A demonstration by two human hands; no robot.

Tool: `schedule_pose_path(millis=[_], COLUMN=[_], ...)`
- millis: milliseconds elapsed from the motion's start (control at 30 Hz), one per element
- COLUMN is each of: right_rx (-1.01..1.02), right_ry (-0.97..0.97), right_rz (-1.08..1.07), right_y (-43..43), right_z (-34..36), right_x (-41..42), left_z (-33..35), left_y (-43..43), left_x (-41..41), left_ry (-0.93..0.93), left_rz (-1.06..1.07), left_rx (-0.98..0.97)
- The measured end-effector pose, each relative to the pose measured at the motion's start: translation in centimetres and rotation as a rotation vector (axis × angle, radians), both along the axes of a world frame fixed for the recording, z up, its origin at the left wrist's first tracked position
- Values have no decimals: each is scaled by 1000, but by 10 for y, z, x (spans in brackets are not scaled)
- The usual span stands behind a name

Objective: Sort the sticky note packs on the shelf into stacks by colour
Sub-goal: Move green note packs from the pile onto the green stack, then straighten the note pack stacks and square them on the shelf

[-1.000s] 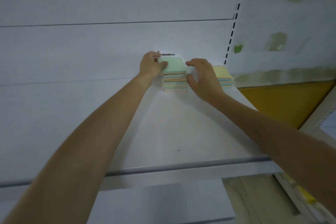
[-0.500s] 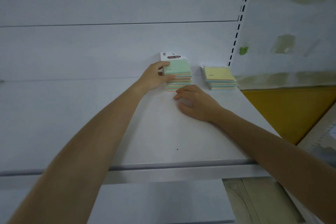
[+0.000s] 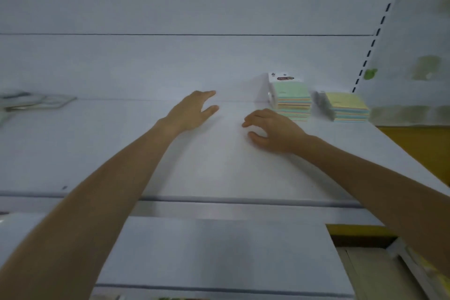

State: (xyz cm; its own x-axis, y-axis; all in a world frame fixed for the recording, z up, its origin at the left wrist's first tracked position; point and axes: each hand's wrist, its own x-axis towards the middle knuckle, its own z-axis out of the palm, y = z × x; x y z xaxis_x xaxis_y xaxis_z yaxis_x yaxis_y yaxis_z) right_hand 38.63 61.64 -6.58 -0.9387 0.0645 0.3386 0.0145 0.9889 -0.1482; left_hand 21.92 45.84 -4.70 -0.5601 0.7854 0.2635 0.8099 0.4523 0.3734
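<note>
Left hand (image 3: pixel 192 112) and right hand (image 3: pixel 272 131) hover over the white metal shelf (image 3: pixel 219 173), grips apart and empty. Far right, green-topped sticky note stack (image 3: pixel 291 100) and yellow-topped sticky note stack (image 3: pixel 348 107) stand apart, seemingly to separate colours.

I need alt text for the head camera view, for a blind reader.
Two empty hands, the left hand and the right hand, hover above a white shelf. Right of them, at the back, stand a green-topped stack and a yellow-topped stack of sticky note packs, side by side with a gap between.
</note>
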Motion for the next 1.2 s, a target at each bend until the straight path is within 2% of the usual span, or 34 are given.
schedule_pose_path(millis=[133, 433, 567, 867, 1033, 1200], right_rx=[-39, -204, -281, -285, -275, -264], right_ry=[-62, -88, -84, -46, -40, -20], right_rz=[93, 199, 212, 303, 232, 162], right_y=[-89, -249, -293, -366, -388, -403], right_z=[3, -2, 0, 14, 13, 5], right_x=[-58, -171, -224, -373, -431, -458], left_z=[-5, -11, -20, -14, -19, -19], left_y=[-100, -284, -329, -421, -452, -470], left_x=[-42, -113, -149, -248, -289, -335], left_ry=[37, -20, -18, 9, -27, 28], left_rz=[124, 361, 410, 588, 639, 693], left_rx=[-77, 23, 17, 16, -7, -29])
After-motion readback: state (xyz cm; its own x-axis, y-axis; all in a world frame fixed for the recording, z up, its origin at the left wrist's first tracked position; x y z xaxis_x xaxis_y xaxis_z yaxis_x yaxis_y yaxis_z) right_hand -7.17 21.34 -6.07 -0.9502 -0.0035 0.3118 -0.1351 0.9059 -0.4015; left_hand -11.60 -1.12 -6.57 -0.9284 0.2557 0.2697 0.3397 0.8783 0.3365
